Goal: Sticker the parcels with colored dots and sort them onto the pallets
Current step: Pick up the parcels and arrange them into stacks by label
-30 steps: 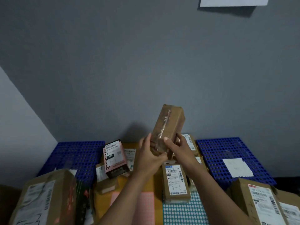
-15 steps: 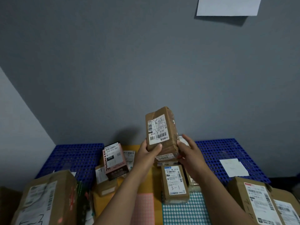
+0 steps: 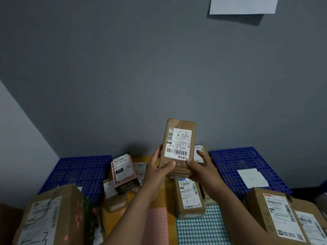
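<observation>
Seemingly a label check: turn the small brown cardboard parcel (image 3: 179, 144) end for end (its handwritten mark reads upside down), then choose a dot from the pink sticker sheet (image 3: 157, 225) or the teal sticker sheet (image 3: 200, 227); the left hand (image 3: 155, 172) grips its lower left edge, thumb in front; the right hand (image 3: 203, 170) pinches the lower right corner; it stands upright in mid-air between two blue perforated pallets (image 3: 79, 172); taped, white barcode label facing the camera.
</observation>
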